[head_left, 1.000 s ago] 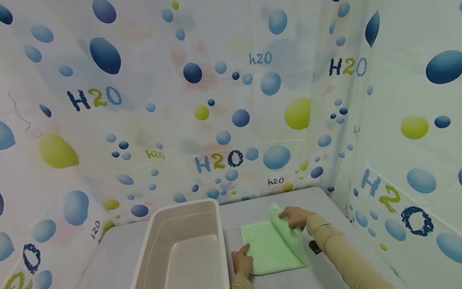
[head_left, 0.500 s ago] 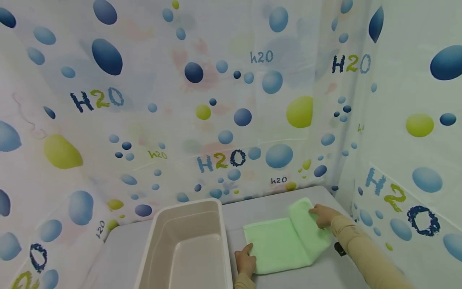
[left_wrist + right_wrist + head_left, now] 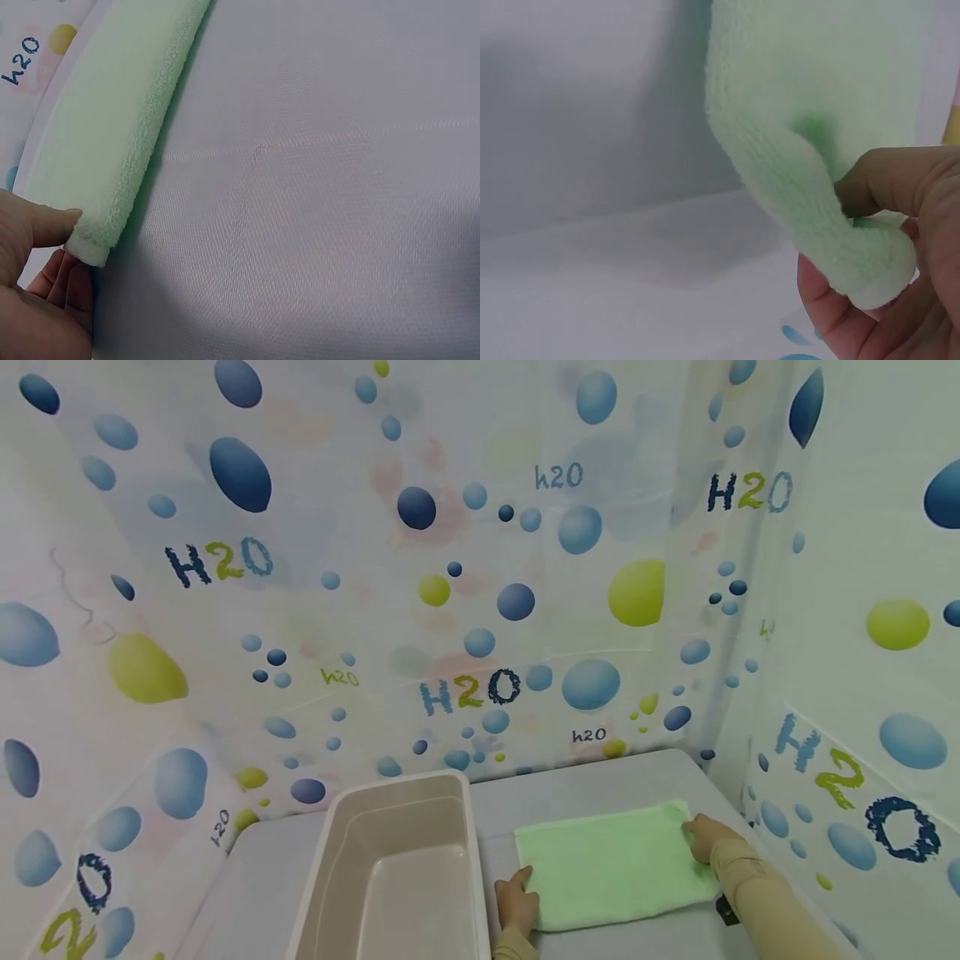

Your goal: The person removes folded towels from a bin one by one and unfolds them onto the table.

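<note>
A light green fluffy towel (image 3: 611, 864) lies spread out as a rectangle on the grey-covered table, right of the bin. My left hand (image 3: 517, 902) is at its left edge; the left wrist view shows the thumb (image 3: 56, 225) on top of the towel's corner and the fingers curled below. At the far right end, my right hand (image 3: 708, 837) pinches the other edge. From the right wrist view, the towel's border (image 3: 780, 180) bends and rolls between thumb and fingers there.
A beige plastic bin (image 3: 474, 835) stands on the table (image 3: 255, 868) to the left of the towel. A small black object (image 3: 726, 910) lies by the right forearm. Curtains (image 3: 360, 627) printed with bubbles and "H2O" hang behind and on both sides.
The right hand has moved to the right with the towel's upper layer, unfolding it from a folded-over shape to a wider flat rectangle. The left hand has stayed at the left edge.
</note>
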Available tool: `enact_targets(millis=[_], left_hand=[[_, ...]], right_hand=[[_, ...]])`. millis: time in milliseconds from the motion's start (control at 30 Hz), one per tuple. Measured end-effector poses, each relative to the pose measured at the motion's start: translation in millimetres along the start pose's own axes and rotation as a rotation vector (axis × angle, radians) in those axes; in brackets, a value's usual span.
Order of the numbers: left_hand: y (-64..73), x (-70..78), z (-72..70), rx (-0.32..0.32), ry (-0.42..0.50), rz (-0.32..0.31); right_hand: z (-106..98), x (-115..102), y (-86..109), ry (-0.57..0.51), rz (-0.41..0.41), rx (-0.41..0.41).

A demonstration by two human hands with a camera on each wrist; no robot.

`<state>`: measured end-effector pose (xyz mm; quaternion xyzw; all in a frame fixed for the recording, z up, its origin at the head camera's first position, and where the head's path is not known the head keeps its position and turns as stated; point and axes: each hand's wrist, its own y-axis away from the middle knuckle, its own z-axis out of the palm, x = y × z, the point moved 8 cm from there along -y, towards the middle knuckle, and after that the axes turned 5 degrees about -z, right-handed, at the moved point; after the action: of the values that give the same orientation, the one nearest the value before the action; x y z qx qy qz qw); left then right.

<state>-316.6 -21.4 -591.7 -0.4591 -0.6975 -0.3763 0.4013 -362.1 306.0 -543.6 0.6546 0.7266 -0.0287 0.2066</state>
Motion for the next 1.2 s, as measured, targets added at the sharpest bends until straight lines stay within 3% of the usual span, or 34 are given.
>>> enact_targets(millis=[233, 567, 800, 867, 967, 1200], left_hand=[[-3.1, -1.4, 0.0, 0.011, -0.016, -0.006], [-3.2, 2.3, 2.4, 0.006, -0.046, 0.011], [-0.9, 3.7, 0.6, -0.008, -0.066, 0.017], [-0.2, 4.2, 0.2, -0.017, -0.066, 0.011], [1.6, 6.4, -0.2, -0.027, -0.078, 0.009], [5.5, 12.6, -1.6, -0.025, -0.143, 0.027]], right_hand=[[19.7, 11.1, -4.9, 0.047, 0.026, 0.047], [24.0, 20.0, -2.9, 0.089, 0.043, 0.142], [16.9, -3.0, 4.6, 0.311, -0.054, 0.368], [17.7, -7.4, 4.9, 0.323, -0.070, 0.405], [25.5, -5.4, 1.3, 0.290, -0.064, 0.383], [40.3, -2.8, -7.4, 0.089, 0.038, 0.225]])
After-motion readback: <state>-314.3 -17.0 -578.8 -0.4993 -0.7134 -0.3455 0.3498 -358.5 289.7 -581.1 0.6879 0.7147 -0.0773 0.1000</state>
